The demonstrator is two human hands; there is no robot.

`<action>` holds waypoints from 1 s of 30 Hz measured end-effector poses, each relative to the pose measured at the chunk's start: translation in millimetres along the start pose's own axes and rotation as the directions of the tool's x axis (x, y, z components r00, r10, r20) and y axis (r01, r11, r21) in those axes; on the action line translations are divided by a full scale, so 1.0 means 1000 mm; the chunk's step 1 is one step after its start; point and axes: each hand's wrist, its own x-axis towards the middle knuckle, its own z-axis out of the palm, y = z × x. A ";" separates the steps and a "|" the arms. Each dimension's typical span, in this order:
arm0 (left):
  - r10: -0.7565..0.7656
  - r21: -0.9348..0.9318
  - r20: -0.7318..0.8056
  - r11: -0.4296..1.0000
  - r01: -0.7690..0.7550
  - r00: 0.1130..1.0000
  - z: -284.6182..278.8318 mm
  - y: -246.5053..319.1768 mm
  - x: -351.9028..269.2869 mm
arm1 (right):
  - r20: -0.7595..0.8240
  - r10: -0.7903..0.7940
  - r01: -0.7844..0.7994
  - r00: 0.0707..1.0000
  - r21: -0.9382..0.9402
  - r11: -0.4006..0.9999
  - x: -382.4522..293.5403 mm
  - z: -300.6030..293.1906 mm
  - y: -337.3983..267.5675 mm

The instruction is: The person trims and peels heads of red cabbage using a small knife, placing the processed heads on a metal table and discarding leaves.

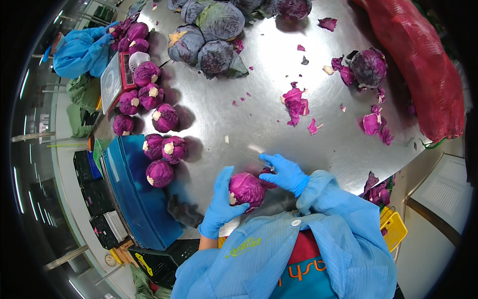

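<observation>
My left hand (219,205), in a blue glove, cups the side of a trimmed red cabbage (247,190) just above the steel table's near edge. The pale cut stem of this head faces left, towards my thumb. To its right is my right hand (285,175), also gloved, with its fingers curled around what looks like a slim knife. The thin blade (254,159) points up and left and is hard to make out against the steel. Beneath those fingers, a dark purple leaf (268,178) lies against the cabbage; whether it is detached cannot be told.
Trimmed cabbages (165,117) line the left by a red scale (128,71) and blue bin (143,194). Untrimmed heads (220,20) stand at the back. Loose leaves (295,104) and a red mesh sack (414,67) lie right. A dark glove (185,212) lies near. A co-worker (82,50) stands far left.
</observation>
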 end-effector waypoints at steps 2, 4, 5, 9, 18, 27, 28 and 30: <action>-0.017 0.170 0.066 0.985 0.005 0.998 -0.001 0.017 0.004 | 0.008 -0.009 0.010 1.000 -0.099 0.995 -0.002 0.019 -0.001; -0.050 0.310 0.119 0.951 0.011 0.992 -0.001 0.019 0.011 | -0.007 0.078 -0.078 0.997 -0.094 0.993 -0.002 0.023 0.001; -0.049 0.315 0.116 0.949 0.010 0.992 0.001 0.011 0.011 | -0.010 0.073 -0.073 0.997 -0.092 0.993 -0.004 0.022 0.002; -0.176 -0.135 0.030 0.975 0.179 0.984 0.003 -0.023 0.001 | -0.048 0.035 -0.044 0.998 -0.217 0.975 -0.029 0.002 0.020; -0.464 -0.888 0.032 0.393 0.238 0.885 0.030 -0.021 0.016 | -0.287 -0.054 -0.036 0.956 -0.298 0.954 -0.050 -0.093 0.018; -0.476 -0.761 0.027 0.560 0.326 0.879 0.055 0.005 0.042 | 0.095 -0.324 0.326 0.941 -0.004 0.945 -0.008 -0.054 -0.012; -0.415 -0.749 0.086 0.573 0.333 0.906 0.051 0.008 0.044 | 0.098 -0.323 0.325 0.941 -0.001 0.946 -0.008 -0.054 -0.010; -0.442 -0.741 0.072 0.576 0.345 0.894 0.052 0.010 0.045 | 0.152 -0.332 0.344 0.931 -0.061 0.937 -0.007 -0.055 -0.007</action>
